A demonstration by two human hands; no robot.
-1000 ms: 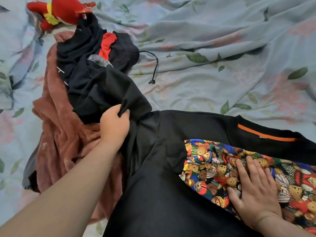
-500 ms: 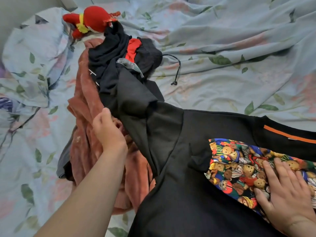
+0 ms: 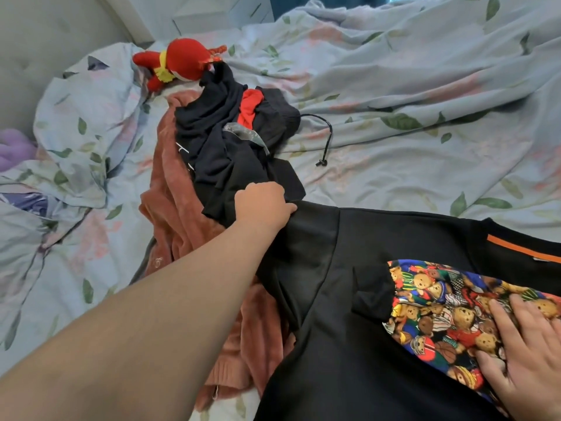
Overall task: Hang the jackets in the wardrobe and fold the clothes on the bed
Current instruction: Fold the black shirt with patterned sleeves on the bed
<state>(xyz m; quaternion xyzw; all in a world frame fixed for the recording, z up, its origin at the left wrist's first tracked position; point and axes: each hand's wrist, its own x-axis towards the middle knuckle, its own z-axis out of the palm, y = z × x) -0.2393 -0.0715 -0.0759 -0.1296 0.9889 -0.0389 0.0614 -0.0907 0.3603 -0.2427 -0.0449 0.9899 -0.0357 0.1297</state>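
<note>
Nearest, the bear-print panel (image 3: 440, 299) of the black top (image 3: 349, 344) is being pressed flat by the right hand (image 3: 528, 357). Its fingers are straight and spread, and nothing is being gripped. The top is being held spread across the near side of the bed, partly over a rust fleece garment (image 3: 182, 220).

Farther out, its sleeve (image 3: 306, 238) is being gripped by the left hand (image 3: 261, 205), fingers curled round the cloth, just where the sleeve is touching a heap of dark clothes (image 3: 218, 144). If the sleeve is being drawn in for a fold, a layer of that heap may be caught in the same grip and dragged along; how much cloth is being held cannot be told. The fleece is being left as a lump underneath, so the fold may be made crooked.

Beyond the heap, a loose drawstring (image 3: 327, 138) is lying on the floral duvet (image 3: 425, 95) and may be snagged. The red plush toy (image 3: 182, 60), just beside the heap's far end, may be tugged along too.
</note>
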